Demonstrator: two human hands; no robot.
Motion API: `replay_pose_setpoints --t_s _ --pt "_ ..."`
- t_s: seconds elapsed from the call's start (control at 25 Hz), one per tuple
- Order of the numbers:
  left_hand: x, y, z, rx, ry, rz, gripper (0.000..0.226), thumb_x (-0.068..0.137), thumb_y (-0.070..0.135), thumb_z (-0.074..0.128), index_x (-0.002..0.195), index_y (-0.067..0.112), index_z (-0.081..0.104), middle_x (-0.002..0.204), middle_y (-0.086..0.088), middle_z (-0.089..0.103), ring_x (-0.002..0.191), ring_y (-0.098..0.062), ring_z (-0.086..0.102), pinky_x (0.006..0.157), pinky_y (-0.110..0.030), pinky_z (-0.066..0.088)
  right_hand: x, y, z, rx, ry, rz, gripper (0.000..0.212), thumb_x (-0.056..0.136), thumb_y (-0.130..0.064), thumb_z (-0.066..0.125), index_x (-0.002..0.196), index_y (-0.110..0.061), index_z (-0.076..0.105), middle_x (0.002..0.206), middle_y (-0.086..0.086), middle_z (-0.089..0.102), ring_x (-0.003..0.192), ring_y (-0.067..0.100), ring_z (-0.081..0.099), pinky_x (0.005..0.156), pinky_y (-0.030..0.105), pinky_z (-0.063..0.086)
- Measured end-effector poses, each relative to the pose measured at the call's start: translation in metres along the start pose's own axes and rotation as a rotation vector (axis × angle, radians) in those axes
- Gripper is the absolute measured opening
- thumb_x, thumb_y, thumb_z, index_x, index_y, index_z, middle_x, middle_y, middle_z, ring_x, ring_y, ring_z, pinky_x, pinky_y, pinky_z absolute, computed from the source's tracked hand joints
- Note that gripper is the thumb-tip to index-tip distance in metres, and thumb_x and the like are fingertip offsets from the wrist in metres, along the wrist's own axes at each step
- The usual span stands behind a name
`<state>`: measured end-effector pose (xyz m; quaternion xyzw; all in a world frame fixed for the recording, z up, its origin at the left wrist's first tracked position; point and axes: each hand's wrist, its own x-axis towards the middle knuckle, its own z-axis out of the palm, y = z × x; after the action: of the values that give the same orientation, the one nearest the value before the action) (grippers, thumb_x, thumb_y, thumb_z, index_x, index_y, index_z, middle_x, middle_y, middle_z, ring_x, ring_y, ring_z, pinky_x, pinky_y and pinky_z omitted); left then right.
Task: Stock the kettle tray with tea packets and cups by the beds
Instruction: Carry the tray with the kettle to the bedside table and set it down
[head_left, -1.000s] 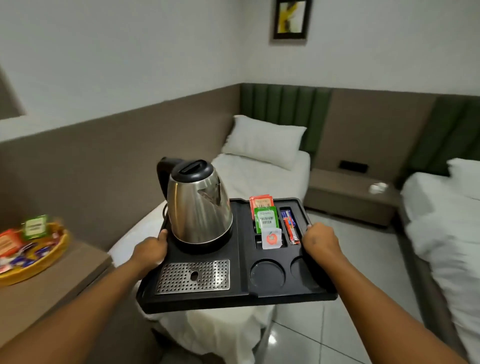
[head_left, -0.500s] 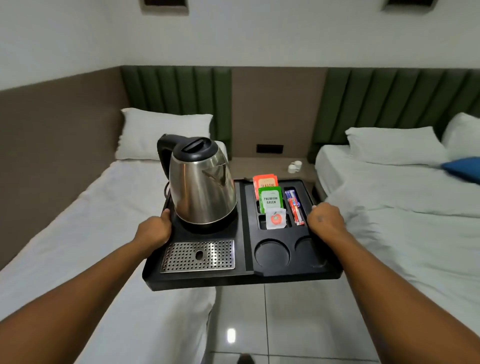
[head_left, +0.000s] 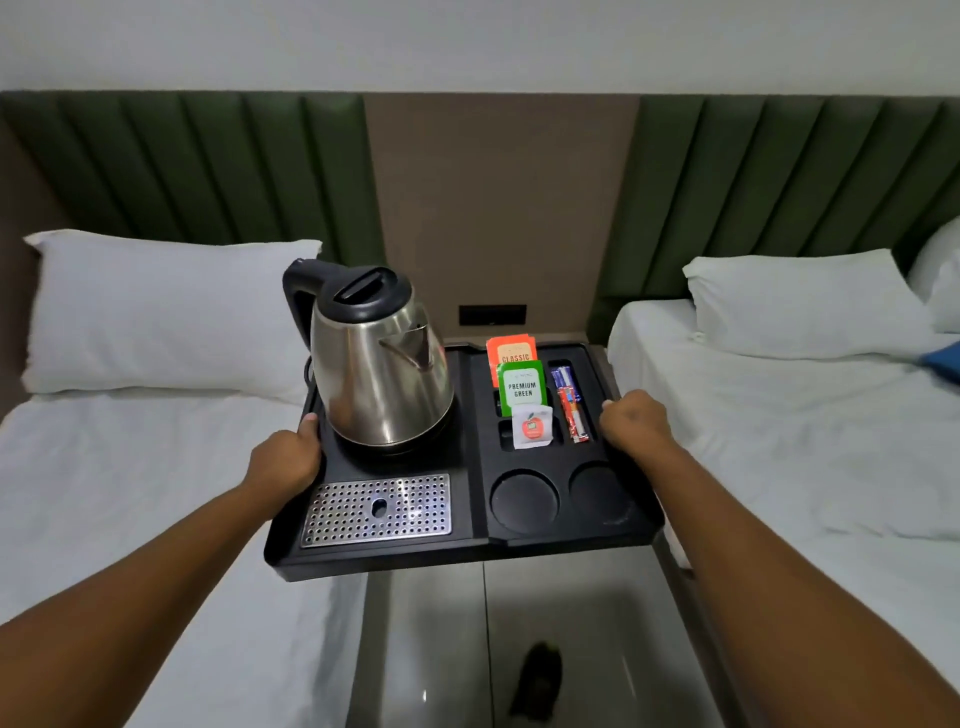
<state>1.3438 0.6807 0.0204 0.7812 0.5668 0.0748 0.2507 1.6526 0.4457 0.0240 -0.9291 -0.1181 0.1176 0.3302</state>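
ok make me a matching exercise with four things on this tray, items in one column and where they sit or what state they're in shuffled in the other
Items
1. shiny steel kettle with black lid
2. green "premium green" tea packet
3. two round cup recesses
4. perforated metal drip grate

Places or states
A. empty, no cups in them
B. near left corner of the black plastic tray
C. upright in a slot, in front of the orange "classic" packet
D. standing on the far left part of the tray

Pairs: 1-D, 2-C, 3-A, 4-B

Black kettle tray (head_left: 483, 540), upright tea packets (head_left: 522, 384) (cup wells bare)
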Motion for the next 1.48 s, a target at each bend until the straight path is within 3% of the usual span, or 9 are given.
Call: replay_pose_setpoints --t_s 0.2,0.32,0.52,0.68,0.88,1.08,1.12,1.28,1.48 --pt "0.212 0.085 0.083 0.007 0.008 -0.029 0.082 0.102 0.050 0.014 0.099 -0.013 0.066 0.109 -0.036 0.064 0.106 -0.045 0.059 0.092 -0.042 0.042 0.226 -0.046 0.079 -0.092 -0.195 0.095 0.047 0.089 -0.031 0.056 0.121 0.004 0.055 0.128 0.023 0.057 0.116 0.038 0.054 0.094 0.038 0.044" --pt "0.342 0.118 0.159 0.031 -0.006 -0.075 0.082 0.101 0.049 0.013 0.091 -0.011 0.068 0.104 -0.035 0.066 0.103 -0.045 0.061 0.090 -0.042 0.042 0.364 -0.063 0.148 -0.112 -0.268 0.153 0.038 0.089 -0.026 0.054 0.116 0.001 0.058 0.122 0.021 0.060 0.109 0.037 0.058 0.092 0.042 0.049" --pt "0.510 0.124 0.293 0.039 -0.041 -0.080 0.077 0.103 0.045 0.017 0.085 -0.011 0.068 0.095 -0.036 0.067 0.095 -0.047 0.063 0.088 -0.045 0.045 0.524 -0.048 0.282 -0.147 -0.307 0.199 0.031 0.090 -0.022 0.053 0.109 0.001 0.062 0.115 0.019 0.063 0.104 0.033 0.060 0.079 0.032 0.045" --pt "0.625 0.102 0.412 0.068 -0.075 -0.066 0.074 0.104 0.037 0.019 0.083 -0.018 0.064 0.088 -0.042 0.063 0.088 -0.051 0.063 0.086 -0.050 0.047 0.628 -0.006 0.404 -0.107 -0.403 0.248 0.030 0.088 -0.012 0.050 0.113 0.002 0.060 0.117 0.022 0.061 0.108 0.035 0.058 0.089 0.037 0.050" --pt "0.709 0.080 0.494 0.162 -0.037 -0.035 0.068 0.106 0.033 0.024 0.084 -0.020 0.062 0.093 -0.044 0.062 0.093 -0.054 0.061 0.086 -0.051 0.043 0.690 0.023 0.493 -0.231 -0.428 0.171 0.029 0.085 -0.007 0.049 0.109 0.003 0.063 0.113 0.023 0.062 0.108 0.037 0.057 0.083 0.037 0.047" --pt "0.747 0.074 0.522 0.177 -0.033 -0.012 0.070 0.105 0.040 0.019 0.083 -0.012 0.062 0.092 -0.040 0.063 0.092 -0.051 0.060 0.084 -0.049 0.044 0.717 0.017 0.521 -0.359 -0.319 0.025 0.006 0.083 -0.006 0.057 0.080 -0.002 0.060 0.073 0.013 0.058 0.086 0.033 0.063 0.065 0.033 0.046" --pt "0.751 0.076 0.524 0.168 -0.039 -0.014 0.069 0.105 0.040 0.019 0.085 -0.011 0.061 0.094 -0.040 0.063 0.092 -0.051 0.060 0.083 -0.048 0.044 0.720 0.018 0.525 -0.389 -0.317 0.015 0.011 0.083 -0.006 0.057 0.072 -0.005 0.055 0.069 0.010 0.054 0.081 0.031 0.061 0.064 0.031 0.044" --pt "0.760 0.080 0.530 0.163 -0.015 -0.035 0.061 0.105 0.035 0.024 0.093 -0.013 0.060 0.099 -0.040 0.062 0.095 -0.053 0.059 0.079 -0.046 0.042 0.732 0.019 0.536 -0.411 -0.299 -0.046 0.029 0.084 -0.003 0.056 0.059 -0.010 0.043 0.078 0.016 0.056 0.076 0.029 0.058 0.065 0.033 0.048" --pt "0.751 0.093 0.521 0.110 -0.050 -0.013 0.047 0.104 0.023 0.030 0.095 -0.015 0.057 0.096 -0.040 0.061 0.089 -0.053 0.059 0.074 -0.046 0.041 0.725 0.015 0.526 -0.389 -0.320 -0.061 0.008 0.083 -0.007 0.059 0.078 -0.001 0.060 0.086 0.020 0.065 0.087 0.036 0.065 0.073 0.041 0.055"
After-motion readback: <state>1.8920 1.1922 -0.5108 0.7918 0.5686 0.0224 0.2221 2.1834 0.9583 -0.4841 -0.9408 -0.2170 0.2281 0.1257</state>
